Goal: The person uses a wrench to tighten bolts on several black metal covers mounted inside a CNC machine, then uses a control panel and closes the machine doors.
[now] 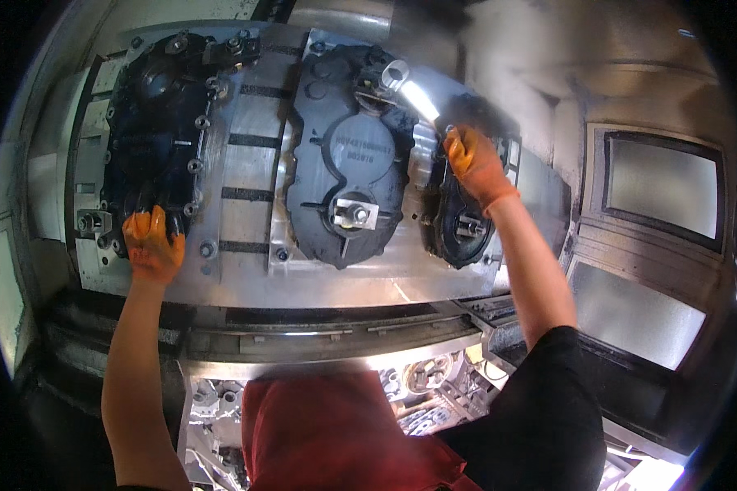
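Observation:
My left hand (154,250), in an orange glove, rests on the lower end of a dark cast cover (151,147). Its fingers are spread, and their tips blend into the dark surface. My right hand (473,162), gloved alike, is closed around the near end of a shiny metal bar (420,100). The bar slants up and left to a round hollow end beside the top of the middle grey cast cover (360,155); whether it touches that cover I cannot tell. Below my right fist lies a smaller dark casting (458,225), partly hidden by my hand and forearm.
The castings sit on a slotted metal fixture plate (246,221). A clamp nut (358,214) stands on the middle cover, and a clamp block (94,221) is left of my left hand. A metal ledge (319,360) runs before me; windowed panels (663,192) stand at right.

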Demonstrator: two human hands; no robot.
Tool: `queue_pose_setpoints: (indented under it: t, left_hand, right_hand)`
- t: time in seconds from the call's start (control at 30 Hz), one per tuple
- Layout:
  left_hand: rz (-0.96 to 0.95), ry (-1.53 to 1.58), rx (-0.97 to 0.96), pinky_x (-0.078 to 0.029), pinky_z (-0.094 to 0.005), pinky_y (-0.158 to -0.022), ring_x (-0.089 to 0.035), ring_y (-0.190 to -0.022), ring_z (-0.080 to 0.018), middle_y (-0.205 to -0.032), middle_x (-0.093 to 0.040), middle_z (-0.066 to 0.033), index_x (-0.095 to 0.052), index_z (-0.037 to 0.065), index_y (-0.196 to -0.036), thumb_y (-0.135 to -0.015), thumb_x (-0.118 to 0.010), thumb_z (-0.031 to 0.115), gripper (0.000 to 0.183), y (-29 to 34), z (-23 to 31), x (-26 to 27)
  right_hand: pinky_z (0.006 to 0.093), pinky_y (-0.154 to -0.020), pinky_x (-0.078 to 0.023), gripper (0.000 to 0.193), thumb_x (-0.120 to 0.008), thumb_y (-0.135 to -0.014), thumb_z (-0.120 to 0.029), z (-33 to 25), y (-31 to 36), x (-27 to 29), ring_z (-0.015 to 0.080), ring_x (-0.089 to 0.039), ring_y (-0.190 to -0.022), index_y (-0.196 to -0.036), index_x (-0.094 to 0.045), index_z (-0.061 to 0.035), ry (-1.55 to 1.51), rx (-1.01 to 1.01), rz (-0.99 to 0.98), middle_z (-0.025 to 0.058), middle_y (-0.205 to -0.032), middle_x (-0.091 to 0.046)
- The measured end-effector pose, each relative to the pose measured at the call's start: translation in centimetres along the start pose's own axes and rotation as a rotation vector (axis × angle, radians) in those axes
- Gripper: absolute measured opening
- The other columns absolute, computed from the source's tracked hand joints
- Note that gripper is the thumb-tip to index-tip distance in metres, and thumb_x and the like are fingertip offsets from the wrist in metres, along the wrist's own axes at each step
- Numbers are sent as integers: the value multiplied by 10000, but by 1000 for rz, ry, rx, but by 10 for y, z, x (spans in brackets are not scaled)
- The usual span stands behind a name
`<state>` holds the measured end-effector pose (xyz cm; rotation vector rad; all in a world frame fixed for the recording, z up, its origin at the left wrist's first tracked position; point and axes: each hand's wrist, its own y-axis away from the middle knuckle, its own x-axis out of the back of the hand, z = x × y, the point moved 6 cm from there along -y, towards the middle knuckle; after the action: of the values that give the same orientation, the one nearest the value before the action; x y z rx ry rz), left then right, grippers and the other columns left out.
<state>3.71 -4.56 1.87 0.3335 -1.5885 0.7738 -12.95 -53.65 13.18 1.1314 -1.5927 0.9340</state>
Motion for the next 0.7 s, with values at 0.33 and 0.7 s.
queue_pose_setpoints:
  t: [0.33,0.7]
  left_hand:
    - [-9,-46,-19,-383,-494,-953,-521,-922,-377,-972,-550,-199,-576,-62,-1141,-734,-619,280,534,9,-7,-13]
    - [283,14,-201,-373,-525,-971,-515,-989,-400,-1072,-551,-217,-552,-48,-1185,-767,-655,246,521,4,-6,1]
  right_hand:
    - [429,-750,-503,355,-504,-966,-359,65,-84,-16,385,-645,-879,-1001,-672,-49,287,-107,-391,209,-907,-676]
    - [513,-807,-497,374,-474,-967,-368,-21,-7,-24,452,-633,-911,-971,-663,-46,-192,-465,-205,264,-916,-667]
